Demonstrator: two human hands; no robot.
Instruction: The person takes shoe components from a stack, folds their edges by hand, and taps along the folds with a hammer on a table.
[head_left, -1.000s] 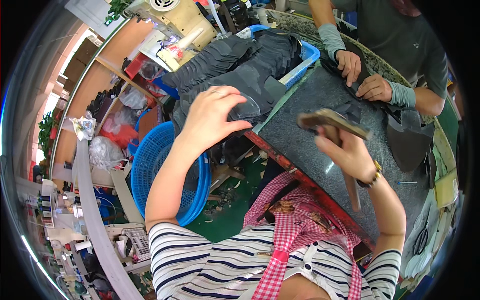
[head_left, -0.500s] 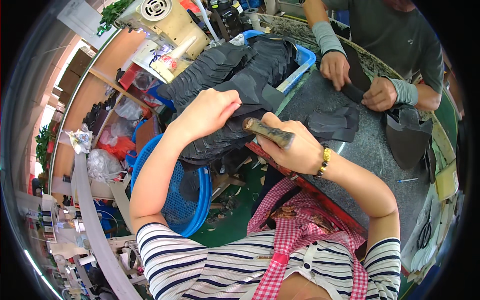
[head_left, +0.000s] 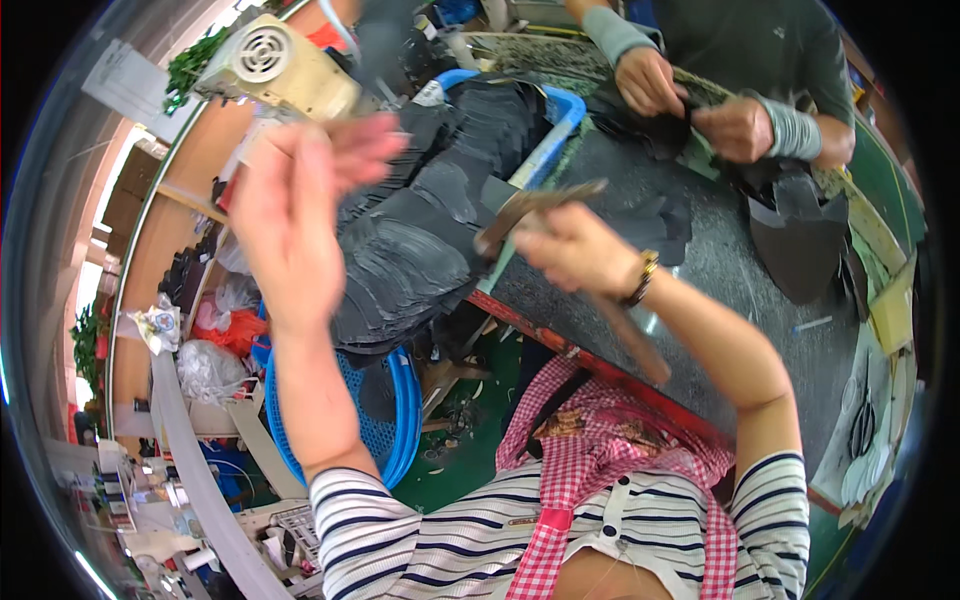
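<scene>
Left hand (head_left: 285, 240): raised from the pile (head_left: 405, 265) within the last half second, its curled fingers now spread, nothing seen in them; the pile is thus left free of that hand. Right hand (head_left: 580, 248): fingers closed around the handle of a hammer (head_left: 520, 211), whose head has been turned crosswise beside the pile, above the table (head_left: 740, 340) edge. Pile: thin, flat black pieces, curve-edged, overlapped like scales, heaped against a blue basket (head_left: 568, 115). Table: dark, speckled, red-edged. Handle: seemingly wooden, though blurred.
</scene>
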